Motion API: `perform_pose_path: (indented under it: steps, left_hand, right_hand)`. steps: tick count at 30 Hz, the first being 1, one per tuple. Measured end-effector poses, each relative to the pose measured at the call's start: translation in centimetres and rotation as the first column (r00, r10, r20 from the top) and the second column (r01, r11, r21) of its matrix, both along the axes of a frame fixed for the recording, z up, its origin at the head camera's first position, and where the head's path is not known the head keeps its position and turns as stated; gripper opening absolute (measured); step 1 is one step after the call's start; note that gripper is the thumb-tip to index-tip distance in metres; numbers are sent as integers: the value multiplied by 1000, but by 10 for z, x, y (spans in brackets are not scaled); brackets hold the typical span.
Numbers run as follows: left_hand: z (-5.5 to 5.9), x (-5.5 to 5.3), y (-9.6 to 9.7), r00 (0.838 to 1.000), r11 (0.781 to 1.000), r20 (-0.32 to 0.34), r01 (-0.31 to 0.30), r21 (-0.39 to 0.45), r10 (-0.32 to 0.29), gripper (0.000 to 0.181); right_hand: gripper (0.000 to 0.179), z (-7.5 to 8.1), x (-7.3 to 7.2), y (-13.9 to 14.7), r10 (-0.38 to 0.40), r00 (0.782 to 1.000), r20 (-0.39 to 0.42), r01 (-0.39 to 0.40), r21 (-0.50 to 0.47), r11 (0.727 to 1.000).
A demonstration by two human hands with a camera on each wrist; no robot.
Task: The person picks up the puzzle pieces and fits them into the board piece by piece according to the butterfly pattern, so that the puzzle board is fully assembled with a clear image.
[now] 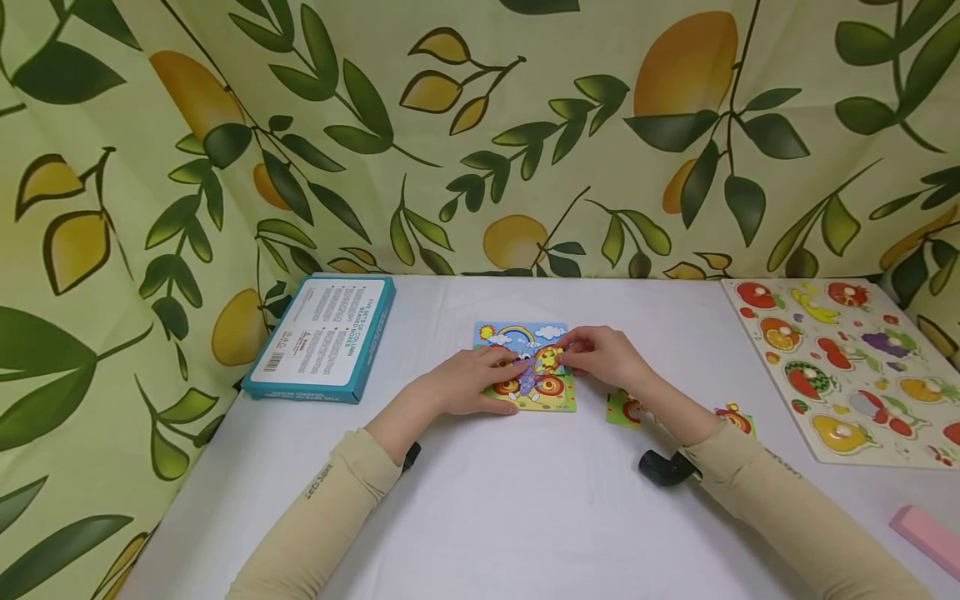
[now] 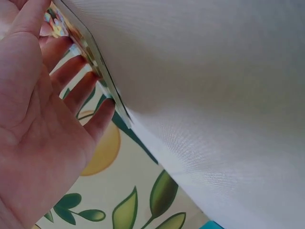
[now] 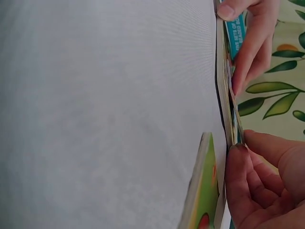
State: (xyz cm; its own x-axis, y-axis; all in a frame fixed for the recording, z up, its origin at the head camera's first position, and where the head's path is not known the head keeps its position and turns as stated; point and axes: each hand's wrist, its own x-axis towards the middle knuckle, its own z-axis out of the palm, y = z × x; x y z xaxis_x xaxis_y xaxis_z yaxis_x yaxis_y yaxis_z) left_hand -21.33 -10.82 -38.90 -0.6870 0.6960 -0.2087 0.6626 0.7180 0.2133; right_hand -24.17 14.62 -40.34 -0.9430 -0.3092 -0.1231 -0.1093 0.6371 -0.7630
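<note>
A square picture puzzle (image 1: 553,403) lies flat on the white table, showing a sun, a rainbow and a purple-bodied butterfly. My left hand (image 1: 472,385) rests across its left side, fingers extended; the left wrist view shows them along the board's edge (image 2: 97,62). Between thumb and fingertips my right hand (image 1: 606,357) pinches a puzzle piece (image 1: 549,360) over the puzzle's right side. In the right wrist view that piece (image 3: 237,117) tilts slightly up from the board. Two loose puzzle parts, one green and red (image 1: 621,410), another red and yellow (image 1: 742,420), lie near my right forearm, partly hidden by it.
A teal and white box (image 1: 318,337) stands at the back left. On the right lies a wooden fruit peg board (image 1: 802,417), with a pink block (image 1: 926,537) nearer the front. Patterned cloth (image 1: 480,167) hangs behind the table and along its left side.
</note>
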Motion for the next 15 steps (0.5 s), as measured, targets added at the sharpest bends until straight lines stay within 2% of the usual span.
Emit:
perform_pose_path:
  steps: [15]
  left_hand:
    - [0, 0, 0, 1000, 1000, -7, 5, 5, -5, 71]
  right_hand:
    - [30, -3, -4, 0, 15, 1000, 2, -15, 33, 999]
